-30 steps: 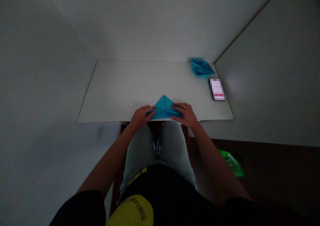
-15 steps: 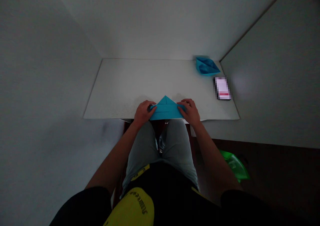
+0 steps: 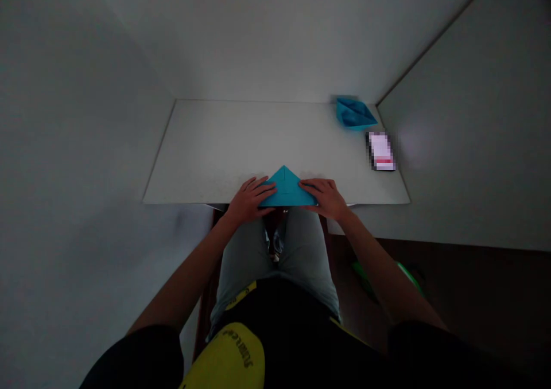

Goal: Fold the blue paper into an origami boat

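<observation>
A piece of blue folded paper lies at the table's front edge, its peak pointing away from me and a crease down its middle. On its left side rests my left hand, fingers laid over the top and thumb at the lower edge. My right hand holds the right side likewise, with its fingers on the surface and its thumb near the bottom edge. The paper's two side corners are partly hidden beneath my hands.
A blue paper boat sits at the table's far right corner. Nearer me, a phone with a blurred-out screen lies by the right edge. Walls border the white table at left, back and right. Something green is on the dark floor.
The long band across the paper's front has been folded, so a plain triangle shows now. Both hands have shifted from pinching the upper side corners to lying over the sides.
</observation>
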### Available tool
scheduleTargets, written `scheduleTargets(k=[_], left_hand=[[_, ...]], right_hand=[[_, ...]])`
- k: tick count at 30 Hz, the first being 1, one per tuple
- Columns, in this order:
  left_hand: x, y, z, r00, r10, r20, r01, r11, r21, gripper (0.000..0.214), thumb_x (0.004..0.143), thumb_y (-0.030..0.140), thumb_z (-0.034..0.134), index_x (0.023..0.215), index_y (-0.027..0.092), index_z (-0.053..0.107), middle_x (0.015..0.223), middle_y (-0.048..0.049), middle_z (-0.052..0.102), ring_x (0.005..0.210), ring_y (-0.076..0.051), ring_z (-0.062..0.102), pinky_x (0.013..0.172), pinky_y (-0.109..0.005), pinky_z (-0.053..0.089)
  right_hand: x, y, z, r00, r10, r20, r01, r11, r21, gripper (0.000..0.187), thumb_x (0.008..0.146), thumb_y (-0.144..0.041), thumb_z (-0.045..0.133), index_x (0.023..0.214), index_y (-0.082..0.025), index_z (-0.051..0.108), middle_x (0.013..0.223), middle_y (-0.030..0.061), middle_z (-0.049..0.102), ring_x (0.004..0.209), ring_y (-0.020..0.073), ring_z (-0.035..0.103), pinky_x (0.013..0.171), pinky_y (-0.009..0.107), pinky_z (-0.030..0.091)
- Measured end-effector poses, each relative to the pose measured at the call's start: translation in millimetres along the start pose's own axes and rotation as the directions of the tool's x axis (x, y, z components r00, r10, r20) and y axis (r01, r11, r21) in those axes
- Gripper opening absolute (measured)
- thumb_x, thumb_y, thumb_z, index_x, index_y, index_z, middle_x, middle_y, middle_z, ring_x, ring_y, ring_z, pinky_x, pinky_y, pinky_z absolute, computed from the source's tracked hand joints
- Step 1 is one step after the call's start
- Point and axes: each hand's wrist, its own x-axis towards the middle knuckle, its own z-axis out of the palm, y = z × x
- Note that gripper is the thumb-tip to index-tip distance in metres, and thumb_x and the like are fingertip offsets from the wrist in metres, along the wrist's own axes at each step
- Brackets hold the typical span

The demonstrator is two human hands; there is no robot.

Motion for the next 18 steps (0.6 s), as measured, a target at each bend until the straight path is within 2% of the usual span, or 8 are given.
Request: scheduleTargets(k=[3, 5, 6, 8, 10, 13, 15, 18], left_hand=[[-6, 6, 2.6, 0.997, -0.071, -0.042, 0.07, 0.997, -0.025, 0.038, 0.099, 0.027, 0.076, 0.137, 0.033, 0.078, 0.149, -0.0044, 0.076, 0.151, -0.033, 0.06, 0.128, -0.06, 0.039], [-5, 10, 0.1, 0.988, -0.134, -0.075, 0.129, 0.989, -0.078, 0.024, 0.103, 0.028, 0.072, 0.124, 0.033, 0.082, 0.132, -0.0044, 0.084, 0.135, -0.03, 0.071, 0.12, -0.058, 0.045], [-3, 12, -3.6, 0.981, -0.17, -0.095, 0.158, 0.981, -0.116, 0.019, 0.105, 0.031, 0.071, 0.118, 0.031, 0.083, 0.123, -0.0049, 0.086, 0.125, -0.029, 0.075, 0.116, -0.056, 0.048], [7, 15, -16.1, 0.956, -0.25, -0.151, 0.214, 0.952, -0.22, 0.019, 0.106, 0.038, 0.069, 0.111, 0.027, 0.083, 0.111, -0.006, 0.087, 0.107, -0.026, 0.078, 0.106, -0.049, 0.054], [23, 14, -32.4, 0.913, -0.343, -0.219, 0.254, 0.901, -0.353, 0.026, 0.105, 0.046, 0.07, 0.11, 0.024, 0.081, 0.106, -0.006, 0.085, 0.097, -0.023, 0.077, 0.094, -0.04, 0.059], [51, 6, -51.0, 0.834, -0.471, -0.289, 0.299, 0.824, -0.482, 0.032, 0.103, 0.053, 0.071, 0.115, 0.023, 0.078, 0.104, -0.0034, 0.083, 0.089, -0.019, 0.074, 0.08, -0.032, 0.059], [66, -5, -51.8, 0.812, -0.503, -0.297, 0.323, 0.81, -0.489, 0.031, 0.103, 0.051, 0.071, 0.115, 0.023, 0.076, 0.101, -0.0027, 0.081, 0.084, -0.018, 0.072, 0.076, -0.031, 0.058], [75, -22, -35.1, 0.831, -0.497, -0.25, 0.366, 0.827, -0.427, 0.026, 0.102, 0.042, 0.072, 0.119, 0.022, 0.074, 0.107, -0.0051, 0.08, 0.085, -0.019, 0.071, 0.082, -0.035, 0.06]], right_hand=[[-4, -4, 0, 1.0, 0.016, -0.015, -0.015, 0.998, 0.065, 0.049, 0.106, -0.051, 0.069, 0.15, -0.028, 0.071, 0.15, 0.0127, 0.074, 0.134, 0.036, 0.064, 0.106, 0.052, 0.041], [-4, -10, -2, 0.996, 0.06, -0.064, -0.05, 0.987, 0.152, 0.033, 0.11, -0.049, 0.064, 0.131, -0.031, 0.08, 0.135, 0.0095, 0.081, 0.124, 0.0328, 0.068, 0.105, 0.052, 0.042], [-2, -13, -5, 0.99, 0.1, -0.1, -0.078, 0.976, 0.204, 0.031, 0.111, -0.05, 0.061, 0.122, -0.031, 0.083, 0.126, 0.0084, 0.083, 0.118, 0.0313, 0.07, 0.104, 0.051, 0.043], [4, -19, -12, 0.96, 0.213, -0.183, -0.146, 0.935, 0.323, 0.038, 0.111, -0.058, 0.059, 0.107, -0.028, 0.083, 0.108, 0.0069, 0.084, 0.104, 0.0284, 0.072, 0.099, 0.049, 0.046], [14, -22, -22, 0.903, 0.35, -0.251, -0.214, 0.87, 0.444, 0.047, 0.108, -0.068, 0.06, 0.1, -0.026, 0.08, 0.095, 0.0048, 0.08, 0.09, 0.0253, 0.07, 0.089, 0.044, 0.05], [35, -20, -32, 0.827, 0.497, -0.264, -0.291, 0.78, 0.554, 0.054, 0.103, -0.077, 0.06, 0.095, -0.025, 0.076, 0.081, 0.0011, 0.071, 0.077, 0.0213, 0.064, 0.075, 0.037, 0.051], [48, -14, -31, 0.812, 0.527, -0.252, -0.324, 0.765, 0.557, 0.056, 0.103, -0.078, 0.059, 0.095, -0.025, 0.075, 0.08, 0.0012, 0.07, 0.075, 0.021, 0.063, 0.073, 0.036, 0.051], [61, 1, -16, 0.819, 0.529, -0.224, -0.384, 0.794, 0.471, 0.056, 0.105, -0.076, 0.054, 0.099, -0.024, 0.076, 0.084, 0.0045, 0.073, 0.077, 0.0242, 0.065, 0.075, 0.04, 0.053]])
